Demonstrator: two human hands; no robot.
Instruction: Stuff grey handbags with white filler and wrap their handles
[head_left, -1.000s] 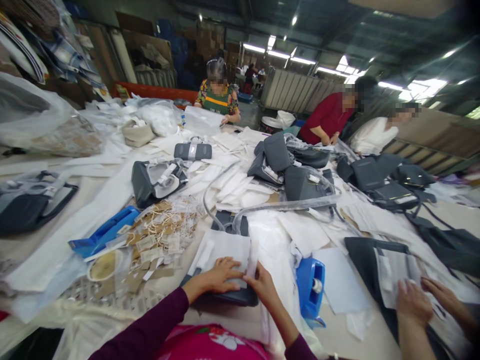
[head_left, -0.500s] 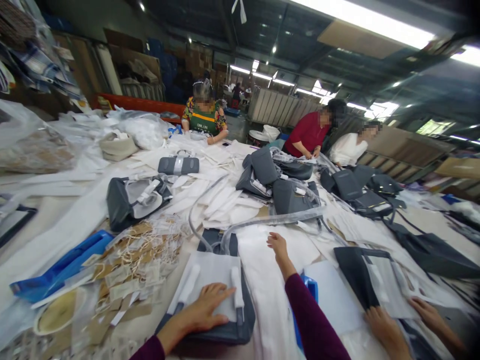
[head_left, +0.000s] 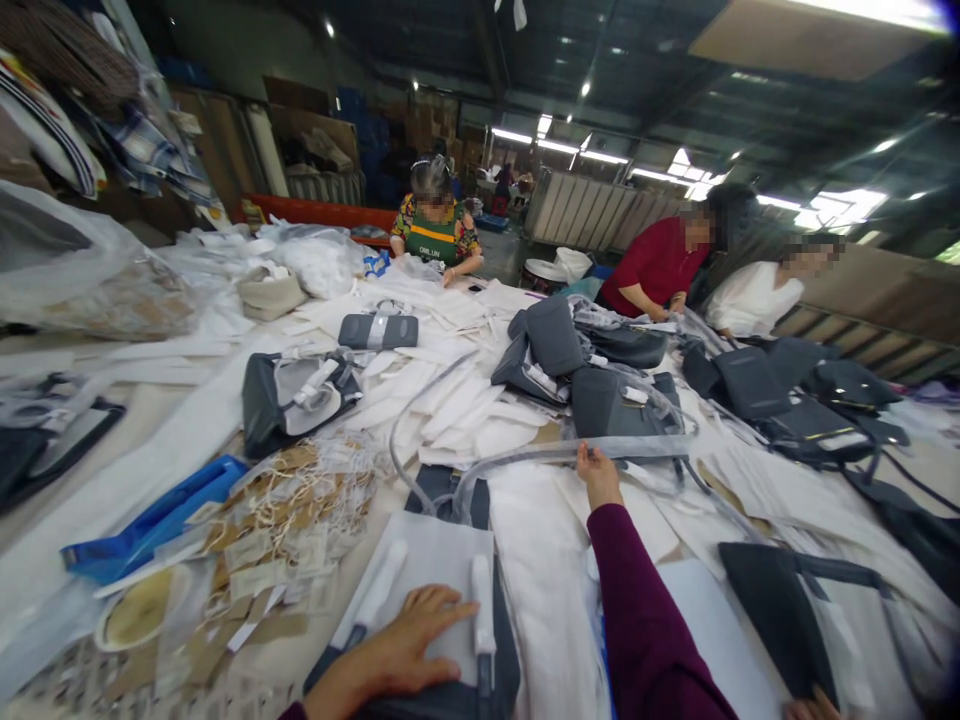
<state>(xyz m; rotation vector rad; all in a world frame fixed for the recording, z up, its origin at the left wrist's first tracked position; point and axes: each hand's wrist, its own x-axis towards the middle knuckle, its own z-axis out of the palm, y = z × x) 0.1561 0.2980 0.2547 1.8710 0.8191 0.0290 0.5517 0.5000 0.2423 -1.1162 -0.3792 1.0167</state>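
Observation:
A dark grey handbag [head_left: 504, 650] lies in front of me, with a pale sheet [head_left: 450, 555] over it and its handles [head_left: 482, 600] wrapped in white. My left hand [head_left: 420, 635] rests flat on the sheet between the handles, fingers spread. From the bag's far end a shoulder strap [head_left: 645, 448] in clear plastic sleeving curves away to the right. My right hand [head_left: 600, 478] is stretched forward at this strap, its fingers curled against the near edge of the sleeving; the thumb's grip is partly hidden.
Loose tags with strings [head_left: 300, 500] and a tape roll [head_left: 139, 610] lie left, beside a blue plastic piece [head_left: 157, 520]. Several grey bags [head_left: 555, 335] are piled ahead. Co-workers stand across the table; another person's hand [head_left: 814, 705] is at a bag [head_left: 776, 600] on the right.
My right hand has moved forward and right from above the white sheets to the wrapped strap. My left hand stays on the bag. The view has shifted, and the neighbour's hands are lower in it.

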